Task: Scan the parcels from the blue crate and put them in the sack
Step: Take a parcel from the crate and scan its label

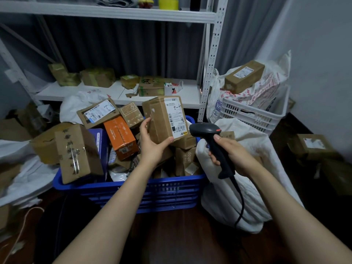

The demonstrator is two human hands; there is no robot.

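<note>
parcel in hand: a brown cardboard parcel (pixel 159 119), box-shaped with taped seams, its white barcode label facing up; it is held tilted above the blue crate (pixel 133 184)
left grip (pixel 152 143): thumb along the box's near bottom edge, fingers wrapped round its left side, holding it firmly
right grip (pixel 231 151): curled tight round the handle of a black scanner (pixel 204 128), thumb up top; the scanner's head sits just beside the label's lower corner, cable trailing down
crate: slotted blue plastic on the floor, heaped with parcels, among them an orange carton (pixel 122 138) and a big creased box (pixel 76 153) bound with clear tape
sack (pixel 247 187): white woven stuff, crumpled, slumped against the crate's right end, under the scanner hand
around: a white slotted crate (pixel 257 115) behind the sack, holding printed bags with a long box on top; more bags and boxes lie to the left
room: dark wooden floor (pixel 171 235), grey pleated curtain (pixel 114 44), white metal shelving (pixel 118 92) carrying small boxes, with yellow tape rolls (pixel 168 3) on the top shelf
</note>
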